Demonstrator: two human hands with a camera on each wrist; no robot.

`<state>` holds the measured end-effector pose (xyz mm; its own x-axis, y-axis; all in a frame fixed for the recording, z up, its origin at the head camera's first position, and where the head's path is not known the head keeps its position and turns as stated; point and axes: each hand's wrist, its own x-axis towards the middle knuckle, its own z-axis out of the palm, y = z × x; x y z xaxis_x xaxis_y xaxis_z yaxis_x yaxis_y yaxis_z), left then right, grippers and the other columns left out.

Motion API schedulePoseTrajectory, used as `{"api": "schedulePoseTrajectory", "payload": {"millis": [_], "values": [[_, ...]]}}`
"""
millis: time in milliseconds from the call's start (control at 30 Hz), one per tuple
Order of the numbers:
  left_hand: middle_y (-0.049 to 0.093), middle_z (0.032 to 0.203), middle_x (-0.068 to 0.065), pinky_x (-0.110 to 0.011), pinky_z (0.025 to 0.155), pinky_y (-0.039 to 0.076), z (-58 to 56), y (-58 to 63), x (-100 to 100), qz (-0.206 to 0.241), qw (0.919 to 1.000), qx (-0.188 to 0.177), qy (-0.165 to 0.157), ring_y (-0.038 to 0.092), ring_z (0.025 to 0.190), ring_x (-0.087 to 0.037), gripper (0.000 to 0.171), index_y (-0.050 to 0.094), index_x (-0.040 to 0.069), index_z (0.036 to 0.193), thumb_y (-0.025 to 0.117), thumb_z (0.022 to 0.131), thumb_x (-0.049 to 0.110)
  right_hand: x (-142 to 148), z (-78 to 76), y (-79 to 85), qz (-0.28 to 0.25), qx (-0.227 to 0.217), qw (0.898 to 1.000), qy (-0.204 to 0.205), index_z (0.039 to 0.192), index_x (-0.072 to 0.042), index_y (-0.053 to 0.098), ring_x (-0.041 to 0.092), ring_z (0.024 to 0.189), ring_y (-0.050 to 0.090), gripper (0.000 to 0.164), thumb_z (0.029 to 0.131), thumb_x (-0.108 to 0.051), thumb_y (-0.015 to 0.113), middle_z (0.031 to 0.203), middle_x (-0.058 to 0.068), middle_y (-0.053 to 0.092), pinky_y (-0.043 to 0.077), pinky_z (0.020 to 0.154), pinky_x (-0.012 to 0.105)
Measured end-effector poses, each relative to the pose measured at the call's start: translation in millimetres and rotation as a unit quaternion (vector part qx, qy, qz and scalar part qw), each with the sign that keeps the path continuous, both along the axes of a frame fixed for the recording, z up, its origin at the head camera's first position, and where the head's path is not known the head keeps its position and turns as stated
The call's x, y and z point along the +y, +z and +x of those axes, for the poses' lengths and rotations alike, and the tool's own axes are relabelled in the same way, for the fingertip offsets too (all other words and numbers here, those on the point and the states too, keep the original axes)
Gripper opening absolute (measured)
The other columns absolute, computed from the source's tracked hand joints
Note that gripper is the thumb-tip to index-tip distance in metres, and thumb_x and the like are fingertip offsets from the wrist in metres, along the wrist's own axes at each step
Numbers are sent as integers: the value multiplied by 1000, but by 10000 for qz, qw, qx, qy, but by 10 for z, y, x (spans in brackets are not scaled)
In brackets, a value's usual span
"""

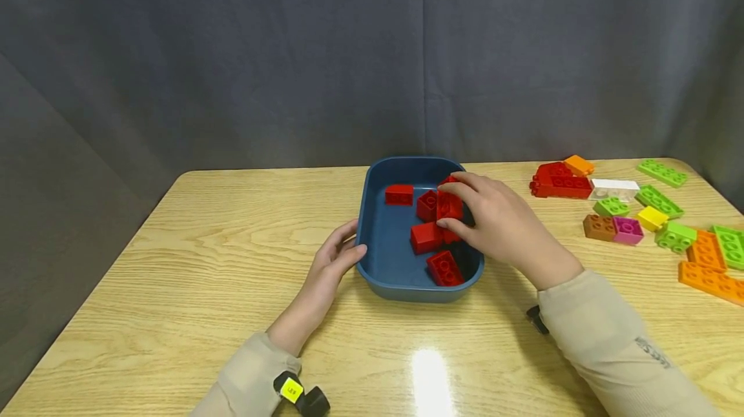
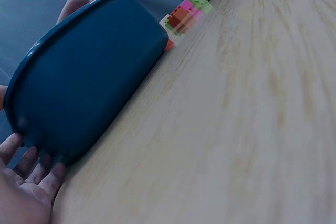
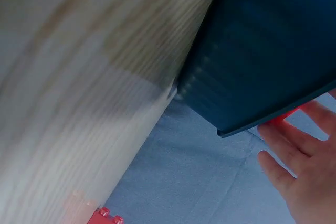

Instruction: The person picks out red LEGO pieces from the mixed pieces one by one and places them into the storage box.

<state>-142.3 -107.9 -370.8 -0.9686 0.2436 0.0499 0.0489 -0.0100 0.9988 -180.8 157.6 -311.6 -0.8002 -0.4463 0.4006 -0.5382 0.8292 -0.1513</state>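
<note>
head view: the right hand [image 1: 496, 220] pinches a red brick [image 1: 449, 204] between its thumb and bent fingers, inside the blue bin [image 1: 389, 268]. more red bricks [image 1: 426, 237] lie around those fingertips: one just left of the thumb tip, one nearer the person, and one farther left of the fingers, by the far wall. the left hand [image 1: 331, 262] touches the blue bin on the side across from the right fingers, its thumb at the rim; the left wrist view shows its other fingers fairly straight and slightly apart, tips against the outer wall. in the right wrist view a bit of red shows beside the right fingertips, at the rim. well to the right of those fingers, on the wooden table [image 1: 232, 243], are a white brick [image 1: 615, 190], a yellow brick [image 1: 652, 218], a pink brick [image 1: 628, 230] and a brown brick [image 1: 599, 227].
</note>
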Motion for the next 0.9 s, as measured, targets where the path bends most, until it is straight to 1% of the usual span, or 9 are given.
{"api": "schedulePoseTrajectory", "payload": {"millis": [167,333,600,900], "values": [[37,148,-16,-49,113,29,-3,-4,-8,5,10000,20,-10,39,133,-27,52,35,10,143,48,94,19,-3,-6,-29,178,-64,9998,-46,121,-9,62,35,113,54,55,77,-39,72,127,19,59,45,99,53],[37,149,-16,-49,113,29,-9,-8,-11,32,10000,33,3,40,132,-27,51,35,10,143,48,94,18,2,-3,-43,268,-132,9995,-55,120,-8,62,34,114,52,53,77,-38,72,124,18,60,44,100,53],[39,147,-19,-48,113,28,-14,3,-3,46,10000,6,-13,39,133,-27,52,34,9,143,48,94,19,11,1,-38,287,-274,9992,-100,122,-7,61,37,118,50,54,78,-37,72,130,21,57,42,102,55],[37,148,-18,-49,113,28,-10,-3,-1,30,10000,30,-27,39,132,-28,52,34,8,144,48,94,18,13,5,-40,295,-330,9990,16,125,-5,59,42,120,48,53,81,-34,69,136,26,52,40,103,58]]}}
